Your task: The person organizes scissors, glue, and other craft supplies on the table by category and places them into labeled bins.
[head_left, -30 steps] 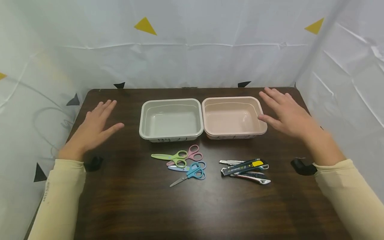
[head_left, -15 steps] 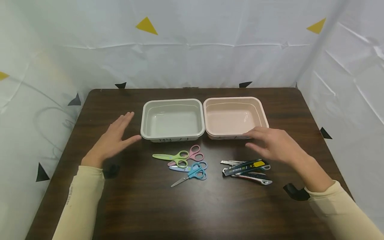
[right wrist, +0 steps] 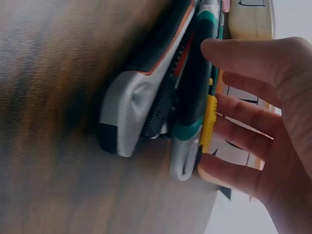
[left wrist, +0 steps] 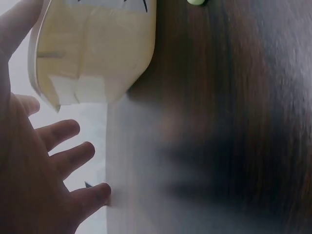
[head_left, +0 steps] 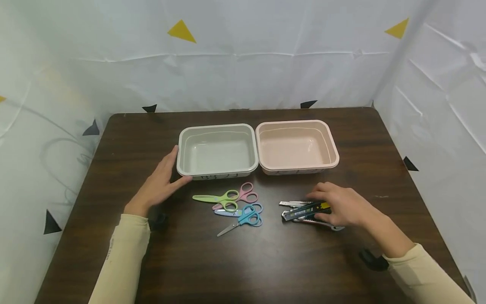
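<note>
Several utility knives lie in a pile on the table's right side, the topmost a dark utility knife (head_left: 302, 212) with a yellow end. My right hand (head_left: 343, 204) is over that end, thumb on the near side and fingertips on the far side. In the right wrist view the thumb lies against its dark body and the fingers reach its yellow part (right wrist: 208, 124). My left hand (head_left: 159, 181) is at the left end of the grey-white bin (head_left: 218, 174), fingers spread, thumb at its near corner. A pink bin (head_left: 298, 169) stands beside it.
Between the hands, in front of the bins, lies a pile of scissors: green scissors (head_left: 216, 199), pink scissors (head_left: 244, 195) and blue scissors (head_left: 247, 217) among them. Black straps are at both wrists. White sheeting (head_left: 243, 80) surrounds the dark wooden table (head_left: 250, 270).
My right hand has come down from beside the pink bin to the utility knives. My left hand has moved right, up to the grey-white bin. The bins and scissors keep their places.
</note>
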A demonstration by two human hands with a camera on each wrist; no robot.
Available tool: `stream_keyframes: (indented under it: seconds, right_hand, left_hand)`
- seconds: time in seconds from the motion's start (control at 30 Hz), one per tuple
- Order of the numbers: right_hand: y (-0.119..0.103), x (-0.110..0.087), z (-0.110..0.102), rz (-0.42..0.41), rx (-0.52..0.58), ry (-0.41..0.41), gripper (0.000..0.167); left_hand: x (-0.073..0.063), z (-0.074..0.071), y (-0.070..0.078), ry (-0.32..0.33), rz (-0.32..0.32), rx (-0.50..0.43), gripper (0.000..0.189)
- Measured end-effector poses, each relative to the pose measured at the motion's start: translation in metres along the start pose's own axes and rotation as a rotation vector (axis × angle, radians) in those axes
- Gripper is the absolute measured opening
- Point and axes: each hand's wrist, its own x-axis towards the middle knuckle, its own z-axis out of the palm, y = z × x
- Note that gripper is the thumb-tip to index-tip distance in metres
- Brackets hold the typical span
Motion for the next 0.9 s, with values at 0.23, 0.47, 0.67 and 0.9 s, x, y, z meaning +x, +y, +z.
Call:
stream_keyframes:
  seconds: [0.23,0.47,0.67,0.9]
  right_hand:
    - [0.001,-0.001,0.008,-0.012,-0.011,-0.017,0.046]
    - [0.002,-0.001,0.011,-0.018,-0.016,-0.037,0.045]
    - [-0.001,0.000,0.010,-0.014,-0.019,-0.047,0.044]
    - [-0.001,-0.001,0.011,-0.002,-0.033,-0.035,0.043]
  left_hand:
    - [0.002,0.006,0.000,-0.004,-0.012,-0.025,0.094]
    - [0.003,0.012,0.000,0.013,-0.009,-0.052,0.095]
    - [0.002,0.016,-0.002,0.012,-0.027,-0.094,0.096]
    - [0.002,0.018,-0.001,0.005,-0.059,-0.126,0.094]
